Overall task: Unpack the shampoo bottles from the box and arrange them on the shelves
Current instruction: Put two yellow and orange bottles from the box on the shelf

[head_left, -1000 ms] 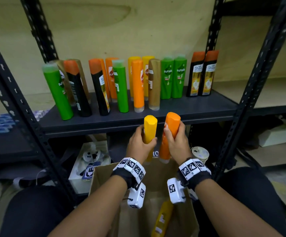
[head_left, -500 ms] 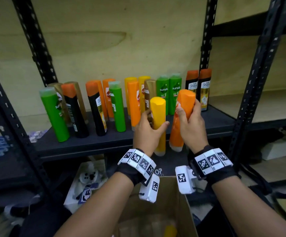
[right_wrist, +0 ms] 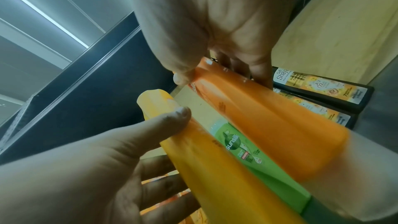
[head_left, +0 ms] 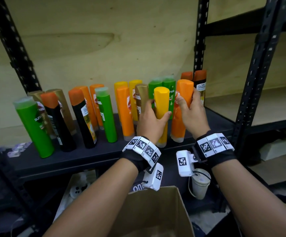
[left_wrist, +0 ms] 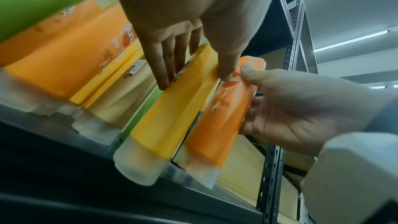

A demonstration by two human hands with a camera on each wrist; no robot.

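Note:
My left hand [head_left: 154,115] grips a yellow shampoo bottle [head_left: 162,106] around its middle. Beside it, my right hand [head_left: 188,113] grips an orange bottle [head_left: 183,93]. Both bottles stand upright, caps down, at the front of the dark shelf [head_left: 87,156], in front of the green pair. Whether their caps touch the shelf I cannot tell. The left wrist view shows the yellow bottle [left_wrist: 172,117] and orange bottle [left_wrist: 219,122] side by side under my left hand [left_wrist: 189,57]. In the right wrist view my right hand [right_wrist: 215,57] wraps the orange bottle [right_wrist: 280,134].
Several green, black, gold, orange and yellow bottles [head_left: 104,113] stand in two rows on the shelf. Black slotted uprights [head_left: 251,93] flank it. The open cardboard box [head_left: 156,211] sits below my wrists, with a white cup [head_left: 200,183] beside it. A wooden shelf [head_left: 258,106] lies to the right.
Both hands have risen from above the box and moved forward, carrying the yellow and orange bottles up to the front of the shelf.

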